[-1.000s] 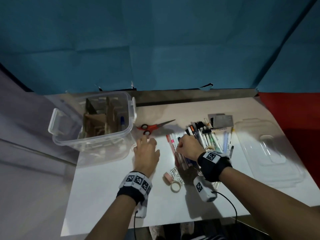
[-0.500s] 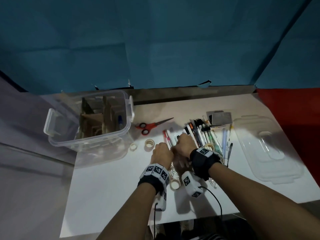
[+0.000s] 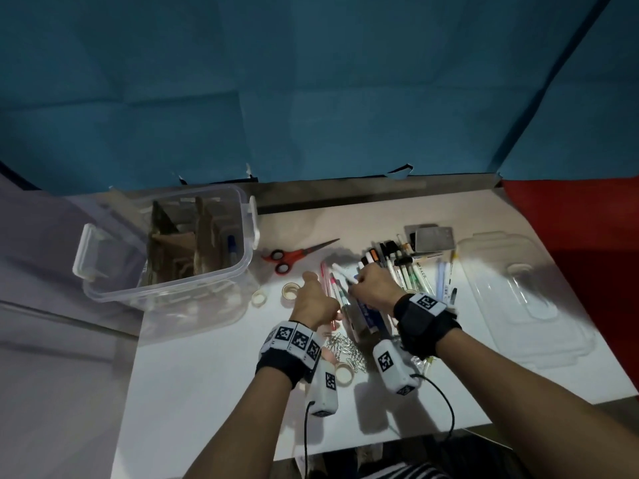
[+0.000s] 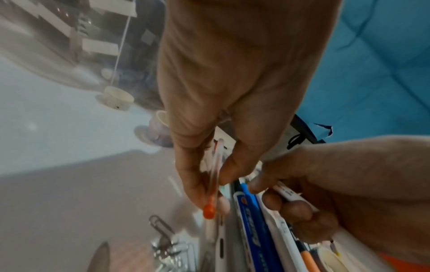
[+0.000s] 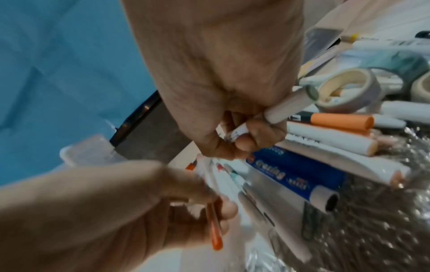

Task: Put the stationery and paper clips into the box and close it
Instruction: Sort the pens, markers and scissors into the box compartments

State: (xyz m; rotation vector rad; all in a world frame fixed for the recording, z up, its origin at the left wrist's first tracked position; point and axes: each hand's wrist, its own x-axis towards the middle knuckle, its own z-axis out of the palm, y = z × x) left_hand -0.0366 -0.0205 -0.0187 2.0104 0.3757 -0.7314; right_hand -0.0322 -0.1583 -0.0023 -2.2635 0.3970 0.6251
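The clear plastic box (image 3: 221, 274) with cardboard dividers stands open at the table's left. Pens and markers (image 3: 404, 267) lie in a heap in the middle, with paper clips (image 3: 345, 350) piled nearer me. My left hand (image 3: 313, 299) pinches a thin clear pen with an orange end (image 4: 208, 211) between thumb and fingers, just above the heap. Right beside it, my right hand (image 3: 373, 285) grips a white pen (image 5: 286, 108) whose tip points left in the head view. A blue marker (image 5: 295, 173) lies under both hands.
Red-handled scissors (image 3: 297, 257) lie beside the box. Two tape rolls (image 3: 291, 291) sit on the table in front of the box, another (image 3: 344, 373) by my left wrist. The clear lid (image 3: 529, 299) lies at the right. Small grey cases (image 3: 432, 236) sit behind the pens.
My left hand moved right from the spot near the scissors, leaving two tape rolls there, and took up the orange-ended pen. My right hand stayed at the heap and raised a white pen.
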